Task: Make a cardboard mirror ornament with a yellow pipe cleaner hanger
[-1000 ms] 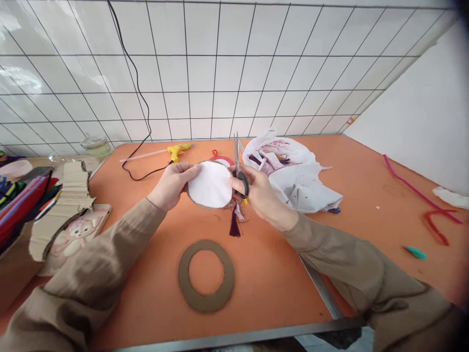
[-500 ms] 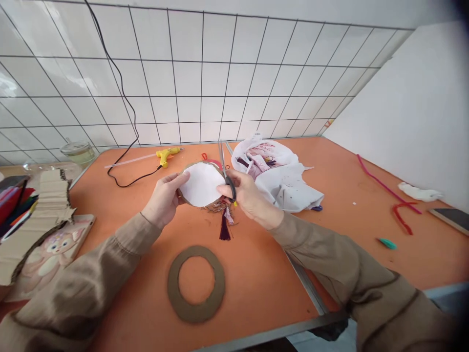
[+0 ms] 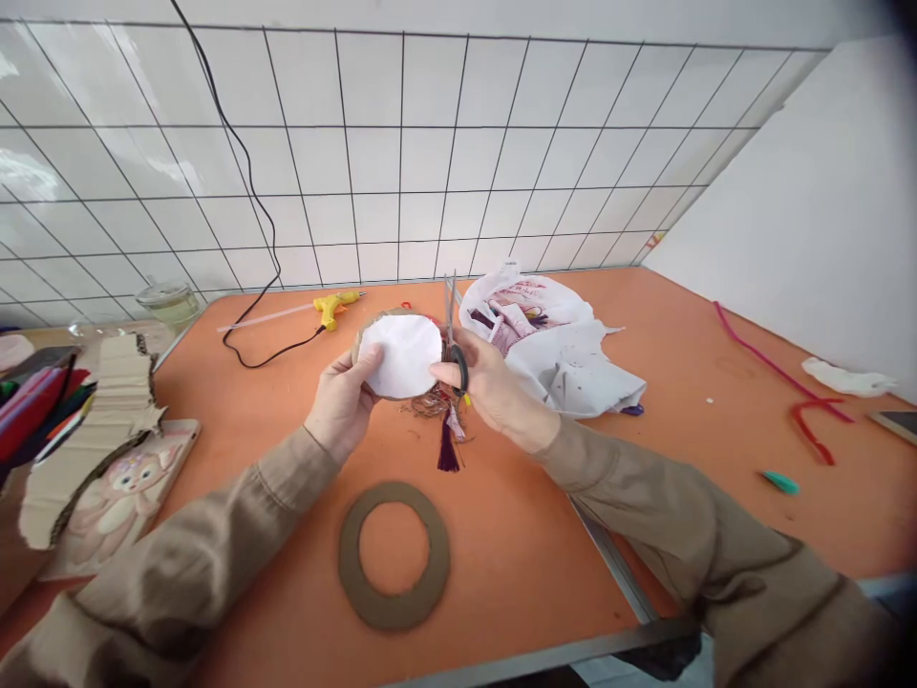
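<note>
My left hand (image 3: pixel 345 401) pinches the left side of a white paper circle (image 3: pixel 402 355), thumb on top. Behind the paper is a cardboard disc (image 3: pixel 360 336), its brown edge showing at the upper left. Black-handled scissors (image 3: pixel 458 368) sit in my right hand (image 3: pixel 491 382), blades pointing up and a little apart. That hand's thumb also presses the paper's right edge. Beneath the two hands lies a tangle of threads (image 3: pixel 430 405) with a dark purple tassel (image 3: pixel 448 449). A flat cardboard ring (image 3: pixel 351 554) rests on the orange table nearer to me.
Behind on the left is a yellow glue gun (image 3: pixel 335 310) with a black cord. A white plastic bag (image 3: pixel 573 358) holding fabric lies right of my hands. Torn corrugated cardboard (image 3: pixel 93 430) is at far left. Red pipe cleaners (image 3: pixel 809 430) and a green piece (image 3: pixel 780 482) lie right.
The paper has shifted against the cardboard disc, baring more brown at the upper left. My view has turned slightly left. The scissors are still in my right hand.
</note>
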`<state>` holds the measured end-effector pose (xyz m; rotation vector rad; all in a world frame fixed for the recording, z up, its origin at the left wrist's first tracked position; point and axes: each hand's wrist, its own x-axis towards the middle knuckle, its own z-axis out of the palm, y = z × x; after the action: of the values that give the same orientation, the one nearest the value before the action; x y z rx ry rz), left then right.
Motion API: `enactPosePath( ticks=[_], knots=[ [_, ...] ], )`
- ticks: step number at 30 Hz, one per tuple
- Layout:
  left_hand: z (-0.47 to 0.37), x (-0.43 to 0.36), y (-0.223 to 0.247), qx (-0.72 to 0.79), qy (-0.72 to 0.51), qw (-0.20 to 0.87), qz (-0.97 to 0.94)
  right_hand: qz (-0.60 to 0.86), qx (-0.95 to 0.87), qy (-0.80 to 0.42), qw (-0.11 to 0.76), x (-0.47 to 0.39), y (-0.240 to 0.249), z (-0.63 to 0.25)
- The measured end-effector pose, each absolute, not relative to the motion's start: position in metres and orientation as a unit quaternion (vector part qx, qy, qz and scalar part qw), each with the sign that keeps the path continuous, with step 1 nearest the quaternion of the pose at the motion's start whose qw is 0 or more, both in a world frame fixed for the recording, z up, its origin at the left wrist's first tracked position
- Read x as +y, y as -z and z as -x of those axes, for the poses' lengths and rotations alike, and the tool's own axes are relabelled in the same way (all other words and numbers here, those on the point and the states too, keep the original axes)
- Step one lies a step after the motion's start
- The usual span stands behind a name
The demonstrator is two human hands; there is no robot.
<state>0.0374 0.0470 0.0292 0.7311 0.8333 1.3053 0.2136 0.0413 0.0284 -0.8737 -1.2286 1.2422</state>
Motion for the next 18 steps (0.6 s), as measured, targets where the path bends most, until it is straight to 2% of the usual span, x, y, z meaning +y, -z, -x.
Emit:
enactPosePath(
  ticks=[4, 9, 18],
  knots=[
    [-0.039, 0.040, -0.034, 0.376, -0.522, 0.676, -0.359, 0.401, -0.514, -0.512, 0.559, 0.042, -0.032, -0.217],
    [-0.026, 0.047, -0.049, 0.401, -0.455, 0.640, -0.472, 0.414, -0.564, -0.540, 0.468, 0.039, -0.041, -0.221],
    [-0.030, 0.039, -0.047, 0.403, -0.483, 0.578, -0.520, 0.408, -0.584, -0.478, 0.514, 0.034, -0.044, -0.217]
  ],
)
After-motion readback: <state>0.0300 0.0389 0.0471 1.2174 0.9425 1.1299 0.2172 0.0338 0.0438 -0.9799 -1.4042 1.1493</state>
